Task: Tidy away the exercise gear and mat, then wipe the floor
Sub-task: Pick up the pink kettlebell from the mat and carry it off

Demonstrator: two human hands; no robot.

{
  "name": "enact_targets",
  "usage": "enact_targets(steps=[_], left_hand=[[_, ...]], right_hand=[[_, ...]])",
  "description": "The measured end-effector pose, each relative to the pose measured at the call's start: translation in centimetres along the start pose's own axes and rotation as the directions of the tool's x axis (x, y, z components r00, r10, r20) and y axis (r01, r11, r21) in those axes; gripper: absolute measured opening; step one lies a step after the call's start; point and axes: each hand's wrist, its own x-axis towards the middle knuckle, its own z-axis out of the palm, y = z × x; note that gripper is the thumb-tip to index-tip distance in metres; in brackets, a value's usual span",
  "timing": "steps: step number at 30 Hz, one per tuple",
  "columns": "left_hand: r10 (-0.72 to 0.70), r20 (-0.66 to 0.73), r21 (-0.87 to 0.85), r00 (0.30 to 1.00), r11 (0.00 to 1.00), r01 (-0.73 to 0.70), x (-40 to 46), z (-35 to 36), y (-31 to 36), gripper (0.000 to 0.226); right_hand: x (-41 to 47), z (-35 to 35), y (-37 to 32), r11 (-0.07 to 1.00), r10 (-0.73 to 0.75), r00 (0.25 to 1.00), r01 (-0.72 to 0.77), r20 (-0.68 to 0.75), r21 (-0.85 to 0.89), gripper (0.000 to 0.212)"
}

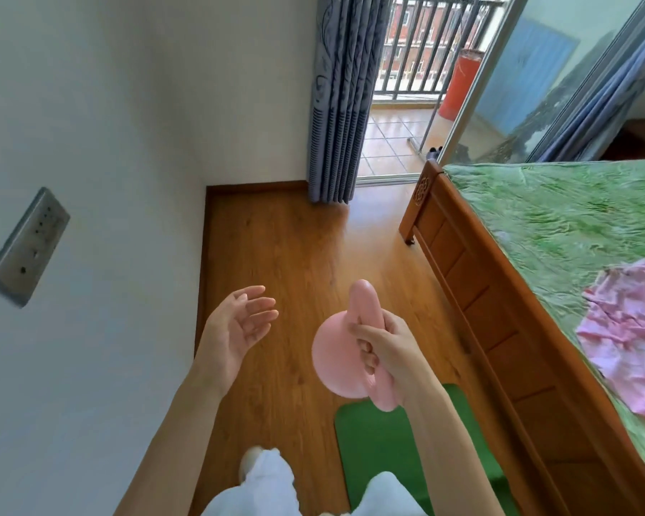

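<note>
Lower centre of the frame: the right hand (384, 348) has its fingers (365, 346) wrapped round the handle of a pink kettlebell (332, 363), held above the wooden floor (295, 247). The left hand (235, 325) hangs released, palm up (holding nothing). A green mat (373, 441) lies below, beside the bed (473, 292)

- Kettlebell (336, 361) in right hand (384, 348), above floor (295, 255)
- Left hand (239, 325) at its 9 o'clock, apart
- Mat (380, 441) at 6, under it
- Bed (537, 255) at 3; garment (630, 337) on bed
</note>
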Motion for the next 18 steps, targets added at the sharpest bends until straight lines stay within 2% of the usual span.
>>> enact_targets(steps=[4,10,18], left_hand=[[-0.022,0.026,0.005,0.999,1.000,0.022,8.2,-0.9,2.3,0.027],[-0.108,0.081,0.062,0.991,0.993,0.103,21.6,-1.7,7.1,0.028],[-0.192,0.147,0.139,0.970,0.975,0.172,35.7,0.2,10.1,0.026]], right_hand=[[7.2,1.4,-2.3,1.000,0.008,1.000,-0.008,-0.022,-0.013,0.011],[17.6,4.5,-6.5,1.000,0.016,0.990,-0.016,-0.138,0.001,0.011],[28.2,5.8,-13.1,0.997,0.015,0.972,0.004,-0.233,0.083,0.013]])
